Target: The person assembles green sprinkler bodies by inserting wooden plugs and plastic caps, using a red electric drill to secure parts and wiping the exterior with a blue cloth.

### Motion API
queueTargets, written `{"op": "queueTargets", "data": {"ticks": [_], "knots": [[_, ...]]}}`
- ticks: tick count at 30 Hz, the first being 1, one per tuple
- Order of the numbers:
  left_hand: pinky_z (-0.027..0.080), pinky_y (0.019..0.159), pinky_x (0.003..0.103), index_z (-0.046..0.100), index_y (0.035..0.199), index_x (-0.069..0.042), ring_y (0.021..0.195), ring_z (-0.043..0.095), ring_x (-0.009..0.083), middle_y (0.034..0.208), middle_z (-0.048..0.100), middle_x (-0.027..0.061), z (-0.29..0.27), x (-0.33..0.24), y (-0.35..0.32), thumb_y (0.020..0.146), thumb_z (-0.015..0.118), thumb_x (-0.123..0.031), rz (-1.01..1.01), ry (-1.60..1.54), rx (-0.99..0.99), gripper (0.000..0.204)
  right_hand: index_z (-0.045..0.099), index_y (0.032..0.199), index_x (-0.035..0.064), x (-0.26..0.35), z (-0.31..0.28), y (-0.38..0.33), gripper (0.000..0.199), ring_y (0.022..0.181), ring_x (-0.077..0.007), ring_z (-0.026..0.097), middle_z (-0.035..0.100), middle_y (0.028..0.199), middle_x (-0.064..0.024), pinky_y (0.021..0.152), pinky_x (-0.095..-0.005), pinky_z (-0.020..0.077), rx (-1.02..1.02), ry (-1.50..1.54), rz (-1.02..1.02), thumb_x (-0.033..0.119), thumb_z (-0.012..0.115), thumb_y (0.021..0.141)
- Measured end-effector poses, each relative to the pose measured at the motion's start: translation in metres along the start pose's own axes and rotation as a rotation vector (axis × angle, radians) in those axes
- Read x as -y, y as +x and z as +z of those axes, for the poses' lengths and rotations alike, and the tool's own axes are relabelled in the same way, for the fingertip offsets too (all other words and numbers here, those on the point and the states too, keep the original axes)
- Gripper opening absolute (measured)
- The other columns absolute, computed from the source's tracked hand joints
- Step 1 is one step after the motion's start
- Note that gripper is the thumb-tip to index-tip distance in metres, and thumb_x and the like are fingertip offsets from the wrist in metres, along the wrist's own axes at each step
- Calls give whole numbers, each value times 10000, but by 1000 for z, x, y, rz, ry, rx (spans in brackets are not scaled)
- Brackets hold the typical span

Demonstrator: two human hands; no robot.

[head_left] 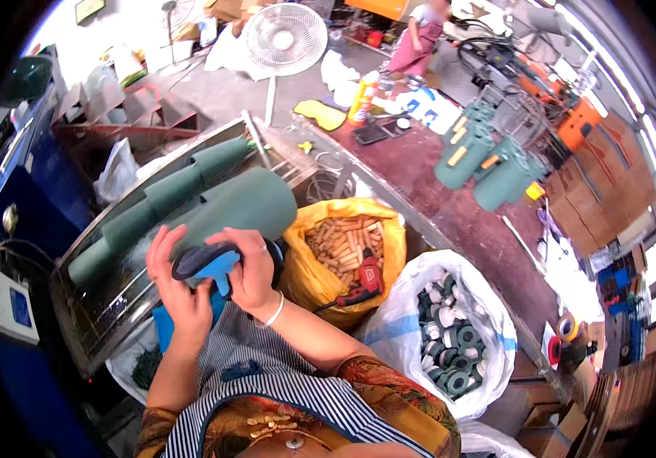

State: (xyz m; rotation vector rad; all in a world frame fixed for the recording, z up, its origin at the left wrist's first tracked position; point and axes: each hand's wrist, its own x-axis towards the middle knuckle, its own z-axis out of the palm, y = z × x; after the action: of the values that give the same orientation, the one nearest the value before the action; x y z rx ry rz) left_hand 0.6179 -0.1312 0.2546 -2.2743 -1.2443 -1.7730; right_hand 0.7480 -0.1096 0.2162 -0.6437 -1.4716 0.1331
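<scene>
Both hands up close over the lap w/ a blue-and-black plastic power tool (207,263) btwn them. Left hand (177,294) cups it from below, fingers half curled on the body. Right hand (254,273) is wrapped over its top/side, fingers closed. Tool sits against a large dark green plastic cone-shaped part (244,204). Yellow sack of tan wooden dowels (347,240) w/ a red drill (368,276) just right.
</scene>
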Motion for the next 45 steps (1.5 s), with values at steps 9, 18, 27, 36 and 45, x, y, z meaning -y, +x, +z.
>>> {"op": "queueTargets", "data": {"ticks": [9,18,27,36,45], "knots": [[290,1055,423,639,857,-115,1173,535,262,1152,653,43,38,-6,-19,729,654,-91,431,293,-98,131,663,1160,96,-84,-54,73,327,1207,-353,484,584,1239,-134,1064,-457,333,43,-555,121,286,622,897],[380,983,347,610,1075,-62,1100,543,268,1201,595,87,73,43,-20,889,614,-121,-522,-395,-271,195,343,1435,-3,-28,34,-49,646,1309,-164,403,424,1446,-66,1097,-336,314,-360,611,993,453,490,1001],[531,873,397,612,1177,-16,1012,654,242,1146,665,115,-24,127,-71,977,550,-329,-1665,-1361,77,376,434,1402,32,-65,-26,8,661,1298,-262,474,508,1409,-110,1110,-402,359,-120,962,1118,523,500,966],[533,901,414,607,1187,0,1024,652,268,1166,657,139,21,123,-112,962,576,-339,-1334,-1354,156,408,447,1381,22,-26,13,-25,650,1254,-194,478,497,1389,-77,1083,-358,366,-425,1131,968,537,451,983],[433,1025,403,606,1036,-8,1229,538,273,1184,612,93,14,165,-104,938,626,-337,-1222,-1234,410,344,564,1221,26,-162,-105,-33,592,1013,-245,627,665,1067,-114,928,-405,515,-344,1157,842,537,352,1011]]}}
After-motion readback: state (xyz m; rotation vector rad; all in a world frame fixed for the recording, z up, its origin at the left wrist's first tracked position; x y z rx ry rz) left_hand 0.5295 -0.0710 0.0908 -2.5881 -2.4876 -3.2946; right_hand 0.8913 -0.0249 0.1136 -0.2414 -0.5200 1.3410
